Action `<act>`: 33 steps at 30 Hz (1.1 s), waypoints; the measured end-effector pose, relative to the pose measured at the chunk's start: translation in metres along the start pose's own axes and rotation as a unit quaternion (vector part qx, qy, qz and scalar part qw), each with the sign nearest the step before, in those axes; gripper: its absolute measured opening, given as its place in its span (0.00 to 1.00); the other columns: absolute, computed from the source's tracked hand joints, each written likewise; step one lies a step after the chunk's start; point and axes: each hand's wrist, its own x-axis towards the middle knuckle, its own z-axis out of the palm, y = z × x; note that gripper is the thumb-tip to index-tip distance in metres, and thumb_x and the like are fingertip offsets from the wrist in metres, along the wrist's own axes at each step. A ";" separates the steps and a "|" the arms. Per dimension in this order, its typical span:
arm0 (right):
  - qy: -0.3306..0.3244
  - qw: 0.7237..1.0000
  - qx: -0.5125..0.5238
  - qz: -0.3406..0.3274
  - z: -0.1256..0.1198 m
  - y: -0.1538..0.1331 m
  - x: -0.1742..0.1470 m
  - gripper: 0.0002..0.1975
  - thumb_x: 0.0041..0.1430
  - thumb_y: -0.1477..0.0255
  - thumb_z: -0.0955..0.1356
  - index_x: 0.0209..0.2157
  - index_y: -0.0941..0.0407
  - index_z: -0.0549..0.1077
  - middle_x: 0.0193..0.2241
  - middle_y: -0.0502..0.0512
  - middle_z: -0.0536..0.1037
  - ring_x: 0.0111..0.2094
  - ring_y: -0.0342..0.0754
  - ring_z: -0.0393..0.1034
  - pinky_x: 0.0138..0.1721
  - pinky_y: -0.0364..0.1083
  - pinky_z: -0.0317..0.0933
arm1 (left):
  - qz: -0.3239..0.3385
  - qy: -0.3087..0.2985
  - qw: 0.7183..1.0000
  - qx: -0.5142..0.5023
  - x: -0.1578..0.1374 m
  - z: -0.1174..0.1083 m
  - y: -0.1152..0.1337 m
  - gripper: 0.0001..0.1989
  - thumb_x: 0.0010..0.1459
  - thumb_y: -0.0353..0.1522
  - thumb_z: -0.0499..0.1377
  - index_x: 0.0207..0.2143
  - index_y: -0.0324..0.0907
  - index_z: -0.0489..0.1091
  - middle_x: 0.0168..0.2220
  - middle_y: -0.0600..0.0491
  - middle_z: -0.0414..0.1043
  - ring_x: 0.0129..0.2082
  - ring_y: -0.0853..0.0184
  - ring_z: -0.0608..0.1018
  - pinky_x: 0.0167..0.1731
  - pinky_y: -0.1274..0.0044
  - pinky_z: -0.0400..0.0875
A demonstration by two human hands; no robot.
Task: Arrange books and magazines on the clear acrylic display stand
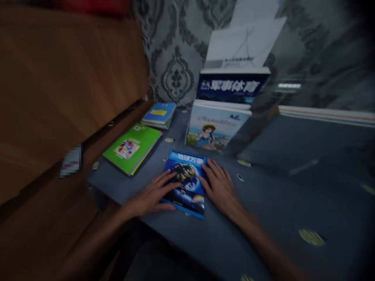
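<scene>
A blue book [189, 175] with the Earth on its cover lies closed on the table [228, 238], close to the front edge. My left hand [155, 193] rests across its left side, fingers spread over the cover. Along the right edge, my right hand [218, 183] lies with fingers stretched out, the fingertips touching the cover's border. Neither hand is wrapped around anything. Parts of the cover's left side are hidden under my left fingers.
A green book [133, 148] tops a stack at the left, with a blue book pile [159, 114] behind it. Upright books [218, 125] stand in a tiered rack before the patterned wall [175, 74]. A wooden cabinet [70, 74] borders the left; a dark panel-like object [310, 140] stands right.
</scene>
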 end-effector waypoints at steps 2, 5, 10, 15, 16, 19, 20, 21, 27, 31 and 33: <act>0.023 0.997 -0.005 -0.067 0.003 -0.005 -0.001 0.23 0.68 0.61 0.58 0.56 0.57 0.71 0.62 0.66 0.68 0.64 0.61 0.59 0.61 0.66 0.55 | 0.003 -0.002 1.000 0.014 0.001 -0.001 0.001 0.36 0.59 0.48 0.60 0.66 0.44 0.57 0.70 0.41 0.48 0.71 0.53 0.48 0.66 0.58 0.54; 0.015 0.986 -0.003 -0.164 0.009 -0.012 -0.003 0.23 0.68 0.61 0.58 0.59 0.55 0.69 0.58 0.63 0.73 0.61 0.58 0.65 0.60 0.65 0.58 | 0.007 0.002 1.000 0.022 0.002 -0.005 0.004 0.38 0.58 0.50 0.60 0.65 0.44 0.58 0.70 0.40 0.49 0.70 0.51 0.50 0.65 0.57 0.55; 0.010 0.988 -0.020 -0.155 0.015 -0.009 -0.005 0.26 0.68 0.58 0.57 0.60 0.54 0.69 0.60 0.62 0.71 0.61 0.60 0.65 0.58 0.66 0.61 | -0.029 0.081 0.996 -0.025 0.001 -0.031 -0.001 0.21 0.65 0.46 0.54 0.54 0.45 0.70 0.58 0.45 0.71 0.59 0.60 0.72 0.58 0.68 0.67; -0.014 0.990 -0.011 -0.142 0.019 -0.005 -0.006 0.25 0.68 0.58 0.58 0.60 0.52 0.69 0.60 0.60 0.71 0.62 0.59 0.63 0.59 0.65 0.60 | -0.208 0.253 0.936 0.126 -0.011 -0.083 -0.057 0.18 0.67 0.40 0.51 0.54 0.41 0.68 0.53 0.43 0.72 0.55 0.57 0.72 0.57 0.65 0.65; -0.014 0.990 -0.008 -0.142 0.019 -0.004 -0.006 0.25 0.68 0.58 0.59 0.60 0.52 0.69 0.60 0.60 0.71 0.62 0.60 0.63 0.59 0.66 0.59 | -0.272 0.254 0.914 0.165 -0.014 -0.093 -0.071 0.20 0.66 0.42 0.53 0.55 0.40 0.66 0.55 0.41 0.70 0.56 0.54 0.70 0.56 0.63 0.64; -0.009 0.989 0.003 -0.147 0.021 -0.002 -0.006 0.24 0.68 0.59 0.59 0.60 0.52 0.69 0.61 0.60 0.70 0.62 0.61 0.63 0.58 0.67 0.60 | -0.430 0.160 0.869 0.187 -0.022 -0.117 -0.104 0.30 0.61 0.50 0.56 0.56 0.37 0.65 0.56 0.36 0.69 0.56 0.48 0.70 0.52 0.63 0.66; -0.007 0.989 0.006 -0.149 0.021 -0.001 -0.006 0.24 0.67 0.59 0.60 0.60 0.52 0.69 0.60 0.61 0.70 0.62 0.62 0.64 0.58 0.67 0.60 | -0.452 0.124 0.866 0.175 -0.024 -0.122 -0.110 0.31 0.60 0.51 0.55 0.54 0.37 0.65 0.55 0.36 0.70 0.55 0.48 0.72 0.50 0.65 0.67; -0.005 0.988 0.008 -0.151 0.020 0.000 -0.005 0.24 0.67 0.60 0.60 0.59 0.52 0.70 0.60 0.61 0.71 0.61 0.62 0.65 0.57 0.68 0.61 | -0.460 0.097 0.867 0.165 -0.025 -0.126 -0.113 0.31 0.60 0.53 0.53 0.53 0.37 0.66 0.54 0.36 0.71 0.53 0.49 0.74 0.48 0.66 0.68; -0.020 0.988 0.081 -0.126 0.008 -0.026 0.015 0.19 0.65 0.63 0.62 0.51 0.54 0.77 0.54 0.64 0.77 0.58 0.63 0.69 0.60 0.71 0.54 | -0.466 0.060 0.855 0.219 -0.022 -0.132 -0.114 0.35 0.58 0.57 0.51 0.49 0.37 0.71 0.54 0.35 0.71 0.56 0.46 0.71 0.48 0.64 0.67; -0.072 0.960 0.261 -0.067 0.007 -0.075 0.047 0.19 0.64 0.62 0.64 0.51 0.55 0.77 0.56 0.63 0.75 0.60 0.59 0.67 0.61 0.64 0.57 | -0.471 0.027 0.855 0.214 -0.019 -0.141 -0.115 0.38 0.55 0.60 0.51 0.49 0.36 0.72 0.55 0.34 0.70 0.55 0.47 0.72 0.49 0.64 0.67; -0.099 0.922 0.374 -0.032 0.015 -0.100 0.066 0.21 0.62 0.61 0.65 0.52 0.54 0.76 0.57 0.62 0.75 0.59 0.59 0.67 0.59 0.62 0.61 | -0.482 0.010 0.854 0.198 -0.017 -0.147 -0.116 0.41 0.52 0.61 0.52 0.50 0.36 0.71 0.56 0.33 0.69 0.57 0.46 0.71 0.51 0.64 0.66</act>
